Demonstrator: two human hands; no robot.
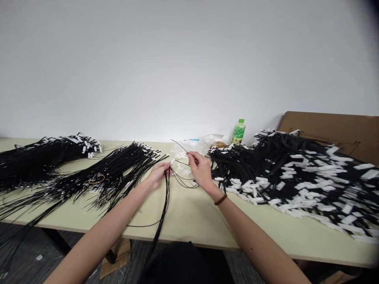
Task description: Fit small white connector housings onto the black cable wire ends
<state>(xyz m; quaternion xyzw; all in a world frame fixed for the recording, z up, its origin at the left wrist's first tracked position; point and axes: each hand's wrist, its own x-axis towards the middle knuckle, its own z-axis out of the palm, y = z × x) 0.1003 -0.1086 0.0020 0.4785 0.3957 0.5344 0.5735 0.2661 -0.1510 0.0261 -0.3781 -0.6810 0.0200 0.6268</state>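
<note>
In the head view, the left hand (160, 174) is holding a small white connector (173, 161) above the pale table (195, 215), its fingers closing on it and on the black wire bundle (166, 195); that bundle is hanging from the grip and trailing over the table's near edge; the right hand (200, 169) is sitting just beside it, thumb and fingertips pinching together on a thin black wire (180, 145), whose free end is pointing up and to the left; a brown wristband (220, 199) is circling the right wrist; loose white connector pieces (186, 172) are lying between and beyond the hands, near a clear plastic bag (194, 149); a green-capped bottle (238, 132) is standing upright by the wall; on the right, a large heap of black cables with white connectors (296, 169) is spreading before a cardboard sheet (328, 128); on the left, two black cable bundles (112, 167) are lying, the nearer one carrying a yellow rubber band (97, 180).
</note>
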